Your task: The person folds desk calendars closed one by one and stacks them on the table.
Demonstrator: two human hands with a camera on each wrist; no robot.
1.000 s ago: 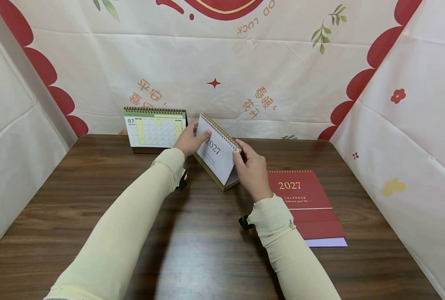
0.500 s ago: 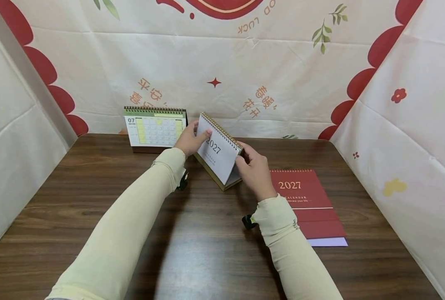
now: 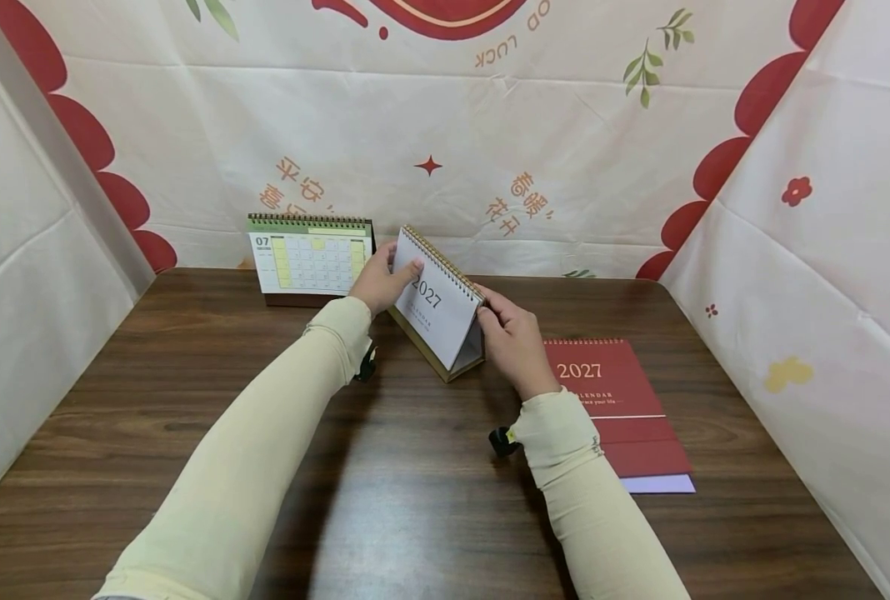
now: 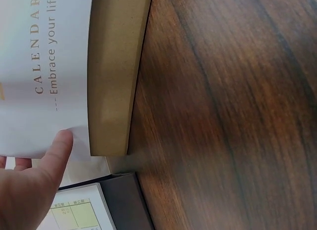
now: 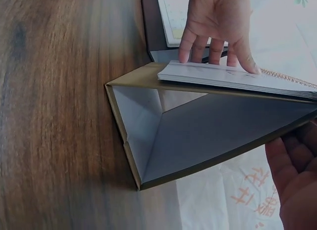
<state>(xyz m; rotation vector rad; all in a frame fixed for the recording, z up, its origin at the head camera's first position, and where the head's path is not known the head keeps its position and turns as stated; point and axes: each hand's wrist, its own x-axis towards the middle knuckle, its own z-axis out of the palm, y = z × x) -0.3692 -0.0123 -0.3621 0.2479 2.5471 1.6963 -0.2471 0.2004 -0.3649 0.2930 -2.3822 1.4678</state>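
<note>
A white desk calendar (image 3: 434, 302) marked 2027 stands at an angle on its gold-brown folded base, near the back of the table. My left hand (image 3: 379, 282) grips its left side, thumb on the front page and fingers behind. The left wrist view shows that thumb (image 4: 62, 141) below the printed words on the cover (image 4: 44, 116). At the top right corner, my right hand (image 3: 516, 343) holds the calendar by the spiral-bound edge. From the right wrist, the stand (image 5: 208, 131) appears as an open triangle, with right-hand fingers (image 5: 285, 165) against its back panel.
Just left stands a green-topped calendar (image 3: 313, 258) showing 07, close to my left hand. A red 2027 calendar (image 3: 632, 433) lies flat on the wooden table (image 3: 415, 500) at right. Printed cloth (image 3: 430, 108) hangs behind and along both sides.
My right hand has shifted slightly right, its thumb moving off the front page to the corner. The white calendar and my left hand stay in place.
</note>
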